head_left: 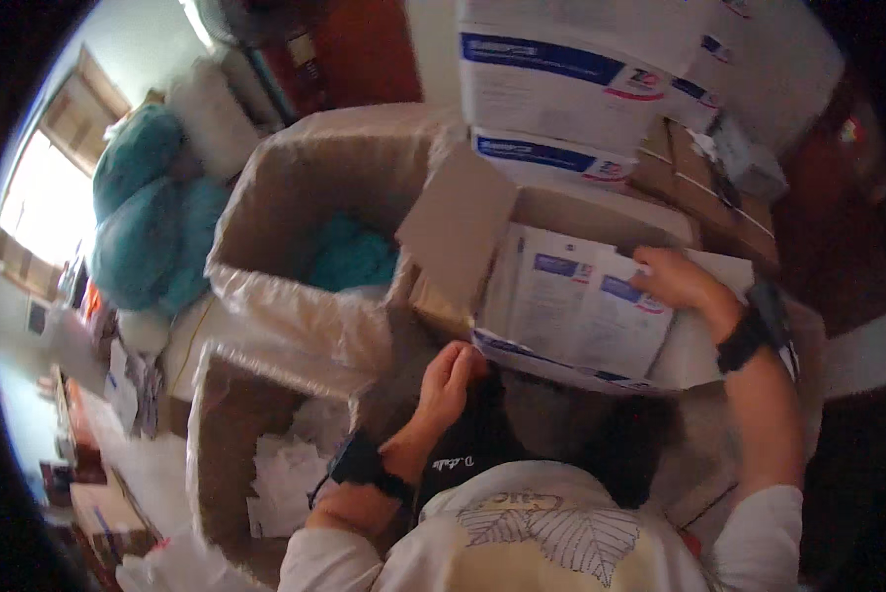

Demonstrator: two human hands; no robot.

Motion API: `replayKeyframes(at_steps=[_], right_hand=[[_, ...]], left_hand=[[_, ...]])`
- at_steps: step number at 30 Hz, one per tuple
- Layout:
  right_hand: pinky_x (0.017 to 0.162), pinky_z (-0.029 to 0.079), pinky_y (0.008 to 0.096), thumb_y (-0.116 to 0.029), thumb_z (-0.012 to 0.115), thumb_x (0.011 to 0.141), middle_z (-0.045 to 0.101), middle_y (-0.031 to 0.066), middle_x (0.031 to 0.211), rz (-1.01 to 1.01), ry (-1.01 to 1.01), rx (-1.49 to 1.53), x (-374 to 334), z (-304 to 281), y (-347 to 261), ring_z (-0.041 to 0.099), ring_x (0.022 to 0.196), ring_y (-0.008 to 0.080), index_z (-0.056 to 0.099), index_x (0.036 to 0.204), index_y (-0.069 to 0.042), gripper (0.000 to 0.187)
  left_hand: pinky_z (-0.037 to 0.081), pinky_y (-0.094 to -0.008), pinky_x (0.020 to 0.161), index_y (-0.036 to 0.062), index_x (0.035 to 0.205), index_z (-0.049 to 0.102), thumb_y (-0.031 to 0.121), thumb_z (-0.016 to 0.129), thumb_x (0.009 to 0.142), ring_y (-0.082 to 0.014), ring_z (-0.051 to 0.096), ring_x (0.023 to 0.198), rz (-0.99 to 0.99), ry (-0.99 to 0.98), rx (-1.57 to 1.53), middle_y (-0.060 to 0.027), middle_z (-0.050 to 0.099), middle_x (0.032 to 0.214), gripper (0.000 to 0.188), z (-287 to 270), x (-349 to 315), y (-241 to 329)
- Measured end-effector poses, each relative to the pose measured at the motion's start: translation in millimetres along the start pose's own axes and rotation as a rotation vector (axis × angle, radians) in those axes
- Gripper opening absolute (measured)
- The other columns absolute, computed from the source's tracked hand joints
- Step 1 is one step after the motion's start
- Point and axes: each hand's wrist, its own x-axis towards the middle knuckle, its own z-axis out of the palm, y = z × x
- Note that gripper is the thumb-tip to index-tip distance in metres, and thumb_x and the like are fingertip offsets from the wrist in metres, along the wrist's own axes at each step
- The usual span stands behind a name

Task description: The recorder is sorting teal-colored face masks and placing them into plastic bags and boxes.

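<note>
An open cardboard box (pixel 551 371), white with a blue band on its near side, stands in front of me with its flaps folded out. Flat white packets (pixel 559 286) with blue and red print lie inside it. My right hand (pixel 675 279) reaches over the box's right part, its fingers closed at the upper corner of a white packet (pixel 625 314). By the near left corner of the box is my left hand (pixel 448 388), fingers curled together; whatever they hold, if anything, is hidden.
Left of the box stands a large plastic-lined carton (pixel 300 321) with teal material (pixel 349 255) inside. A nearer lined carton (pixel 265 395) contains white papers (pixel 290 479). White boxes (pixel 561 84) are stacked behind. Bulging teal bags (pixel 147 227) sit at the far left.
</note>
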Motion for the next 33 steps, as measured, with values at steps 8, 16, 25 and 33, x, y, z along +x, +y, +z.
replayKeyframes(at_steps=[8, 16, 25, 33], right_hand=[[0.076, 0.043, 0.0361, -0.018, 0.055, 0.079, 0.057, 0.0203, 0.094, -0.084, 0.366, 0.102, -40.4, -32.2, -12.9, 0.055, 0.089, 0.0349, 0.051, 0.102, -0.002, 0.028], [0.072, 0.044, 0.0274, -0.015, 0.054, 0.082, 0.057, 0.0094, 0.087, -0.071, 0.564, 0.470, -59.3, -42.2, -1.1, 0.055, 0.080, 0.0141, 0.050, 0.098, -0.001, 0.022], [0.074, 0.044, 0.0247, -0.014, 0.052, 0.085, 0.057, 0.0064, 0.090, -0.175, 0.657, 0.681, -42.7, -16.6, 23.6, 0.052, 0.083, 0.0092, 0.050, 0.103, 0.000, 0.023], [0.076, 0.043, 0.0237, -0.013, 0.051, 0.085, 0.056, 0.0049, 0.097, -0.130, 0.476, 0.844, -55.2, -25.9, 28.6, 0.052, 0.085, 0.0088, 0.046, 0.112, 0.002, 0.031]], left_hand=[[0.035, -0.0423, 0.090, 0.0043, 0.105, 0.051, 0.027, 0.048, 0.084, -0.0348, 0.044, 0.107, 0.263, 0.396, 1.190, -0.0158, 0.046, 0.119, 0.031, -124.6, 60.9, -48.7], [0.024, -0.0526, 0.093, 0.0093, 0.092, 0.056, 0.041, 0.049, 0.081, -0.0269, 0.044, 0.105, 0.004, 0.090, 1.301, -0.0077, 0.052, 0.102, 0.035, -110.0, 54.5, -16.4], [0.028, -0.0486, 0.086, 0.0157, 0.079, 0.060, 0.029, 0.051, 0.077, -0.0247, 0.046, 0.096, 0.143, 0.022, 1.585, -0.0053, 0.051, 0.087, 0.016, -120.1, 24.5, -47.8], [0.027, -0.0464, 0.086, 0.0146, 0.080, 0.061, 0.029, 0.053, 0.076, -0.0260, 0.046, 0.098, 0.013, -0.085, 1.471, -0.0064, 0.052, 0.090, 0.017, -136.1, 1.2, -43.2]])
